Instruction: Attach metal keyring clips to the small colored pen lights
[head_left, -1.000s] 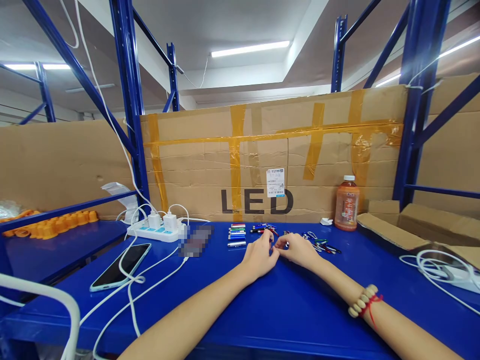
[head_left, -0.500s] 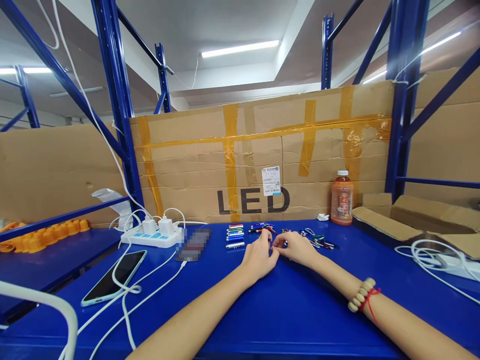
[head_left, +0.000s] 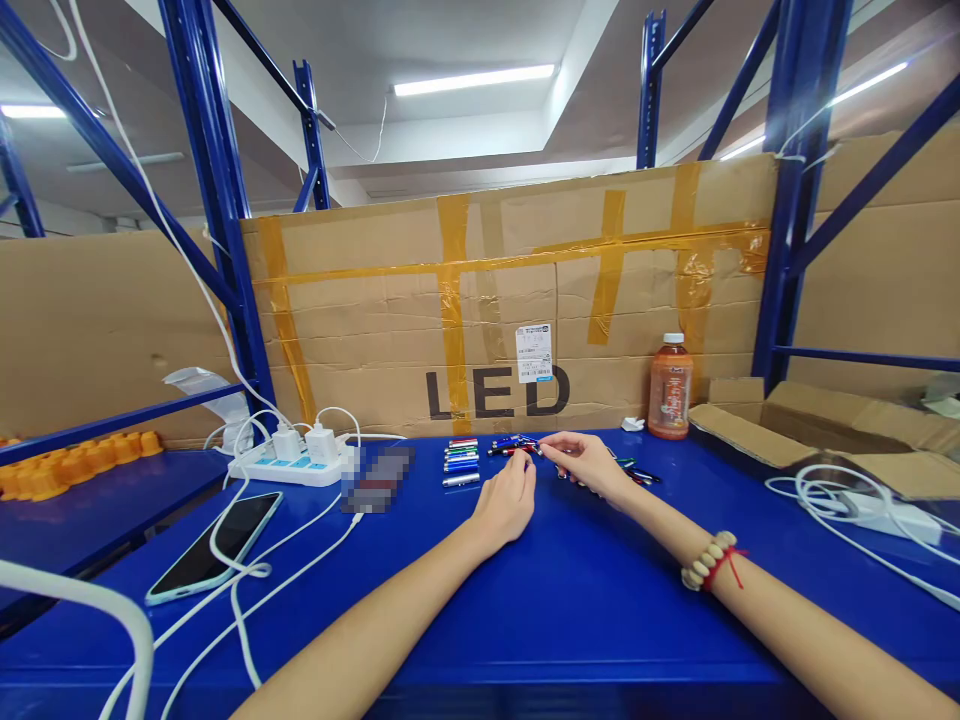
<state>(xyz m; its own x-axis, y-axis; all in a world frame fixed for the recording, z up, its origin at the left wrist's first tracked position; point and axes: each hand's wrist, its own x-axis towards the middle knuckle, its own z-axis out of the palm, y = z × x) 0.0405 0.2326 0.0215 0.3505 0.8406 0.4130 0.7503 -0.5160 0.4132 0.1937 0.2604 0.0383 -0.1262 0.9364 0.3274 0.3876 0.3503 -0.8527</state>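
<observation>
Pinching a small red-and-blue metal keychain torch [head_left: 517, 447] at twelve o'clock, my right hand [head_left: 586, 464] could scatter neighbouring torches; left hand [head_left: 505, 503] fingers curl loosely.

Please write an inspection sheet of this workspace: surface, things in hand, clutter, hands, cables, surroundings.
Surface: blue metal table, bare in front.
Things in hand: row of small pen lights; loose pile of pen lights and clips by the fingertips.
Clutter: phone, orange drink bottle, open cardboard box.
Hands: left hand rests on the table; right hand pinches at the pile, what it grips is too small to tell.
Cables: white cables from power strip.
Surroundings: taped LED carton, blue rack posts.
</observation>
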